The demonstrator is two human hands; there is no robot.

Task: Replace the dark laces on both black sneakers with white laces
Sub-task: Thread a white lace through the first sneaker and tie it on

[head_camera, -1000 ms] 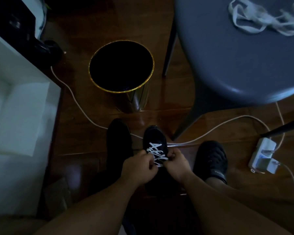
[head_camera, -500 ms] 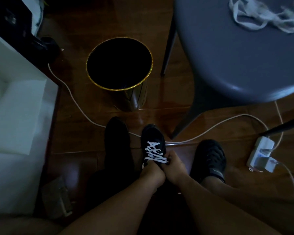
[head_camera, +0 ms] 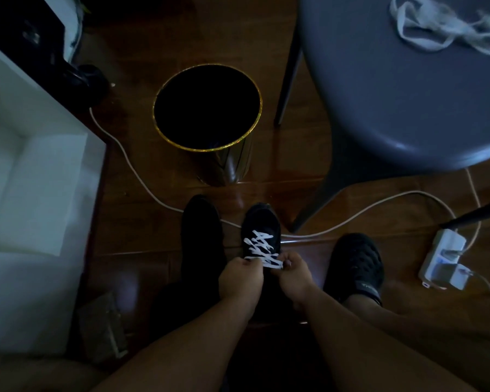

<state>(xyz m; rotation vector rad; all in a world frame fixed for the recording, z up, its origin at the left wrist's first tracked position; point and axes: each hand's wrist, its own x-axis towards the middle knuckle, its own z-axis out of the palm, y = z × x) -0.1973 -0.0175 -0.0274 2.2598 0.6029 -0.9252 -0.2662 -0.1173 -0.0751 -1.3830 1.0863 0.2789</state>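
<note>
Two black sneakers stand side by side on the dark wood floor. The right sneaker has a white lace criss-crossed up its front. The left sneaker is very dark and its lacing is hard to make out. My left hand and my right hand sit at the top of the laced sneaker, each with curled fingers pinching an end of the white lace. A loose bundle of white laces lies on the grey chair seat at the upper right.
A gold-rimmed black bin stands just beyond the sneakers. A white cable runs across the floor to a white power strip at right. My foot in a black clog is right of the sneakers. White furniture fills the left.
My hands, pressed together low on the sneaker half a second ago, have moved apart to either side of the top lace row.
</note>
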